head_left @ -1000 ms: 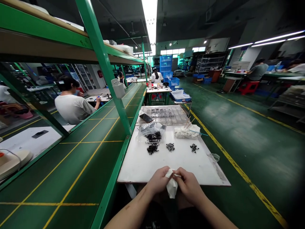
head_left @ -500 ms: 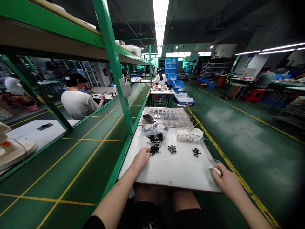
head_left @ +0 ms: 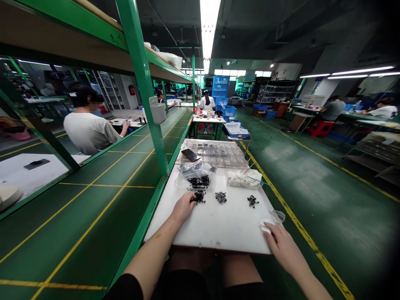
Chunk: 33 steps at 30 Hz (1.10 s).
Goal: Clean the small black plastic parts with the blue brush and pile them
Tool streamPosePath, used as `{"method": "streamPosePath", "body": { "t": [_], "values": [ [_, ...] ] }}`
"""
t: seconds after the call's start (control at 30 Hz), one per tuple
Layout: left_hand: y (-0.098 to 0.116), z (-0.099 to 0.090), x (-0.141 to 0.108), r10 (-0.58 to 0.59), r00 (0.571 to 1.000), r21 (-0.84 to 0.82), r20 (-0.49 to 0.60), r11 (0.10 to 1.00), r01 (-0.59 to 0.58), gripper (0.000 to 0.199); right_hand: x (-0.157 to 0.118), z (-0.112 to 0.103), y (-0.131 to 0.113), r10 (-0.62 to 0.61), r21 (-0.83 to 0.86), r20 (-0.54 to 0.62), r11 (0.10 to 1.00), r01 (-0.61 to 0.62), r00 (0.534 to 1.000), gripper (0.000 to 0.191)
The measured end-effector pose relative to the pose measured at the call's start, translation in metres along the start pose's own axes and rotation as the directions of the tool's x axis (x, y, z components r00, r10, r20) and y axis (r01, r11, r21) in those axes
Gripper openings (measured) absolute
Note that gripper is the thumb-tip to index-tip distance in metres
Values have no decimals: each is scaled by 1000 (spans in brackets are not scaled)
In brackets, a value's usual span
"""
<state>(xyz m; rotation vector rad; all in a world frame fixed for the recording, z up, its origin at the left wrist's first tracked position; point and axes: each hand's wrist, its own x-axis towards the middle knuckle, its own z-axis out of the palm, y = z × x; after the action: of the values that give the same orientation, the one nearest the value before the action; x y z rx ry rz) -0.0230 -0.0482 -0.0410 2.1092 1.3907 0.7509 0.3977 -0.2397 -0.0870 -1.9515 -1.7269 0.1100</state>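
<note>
Head view: left hand (head_left: 184, 207) is curved against black parts (head_left: 199, 196), any pinch unclear, while right hand (head_left: 279, 246) lies spread on white cloth (head_left: 266, 226), both within reach on the white board (head_left: 225, 225).

Your white board (head_left: 212, 225) holds small black parts (head_left: 199, 196); just left of the board, a green bench (head_left: 93, 183) carries a yellow grid (head_left: 125, 186).

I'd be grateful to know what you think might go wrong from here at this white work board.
The left hand rests against the loose pile of small black parts, so it might nudge them toward the neighbouring grey pile. The right hand, by the crumpled white tissue, is near the white board's edge, where a clear plastic scrap could slip off.
</note>
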Motion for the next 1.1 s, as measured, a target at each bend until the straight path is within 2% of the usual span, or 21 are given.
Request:
{"method": "streamPosePath", "body": {
  "t": [0.17,0.27,0.47,0.7,0.97,1.03,1.1],
  "values": [
    [-3,-7,-2,25,999,-55,-21,998,-26,34,-5,-8,-11,48,-15,-192,999,-51,980,50],
    [-4,-11,0,28,999,-89,-37,996,-31,33,-4,-7,-26,31,-5,-248,999,-33,968,45],
    [-2,-15,6,5,999,-129,-50,992,-12,36,-4,9,-50,-75,58,-215,994,90,974,38],
    [-6,-17,8,-10,999,-138,-38,990,5,33,-4,21,-69,-107,82,-171,989,122,979,36],
    [-3,-13,13,-82,996,-225,-28,971,74,36,-8,11,-67,-79,104,-193,989,100,978,36],
    [-4,-15,9,-109,993,-244,-42,965,96,36,-6,6,-75,-60,131,-201,987,88,978,38],
    [-4,-21,4,-132,989,-250,-71,962,111,36,2,-3,-93,5,238,-197,970,43,980,40]
  ]
}}
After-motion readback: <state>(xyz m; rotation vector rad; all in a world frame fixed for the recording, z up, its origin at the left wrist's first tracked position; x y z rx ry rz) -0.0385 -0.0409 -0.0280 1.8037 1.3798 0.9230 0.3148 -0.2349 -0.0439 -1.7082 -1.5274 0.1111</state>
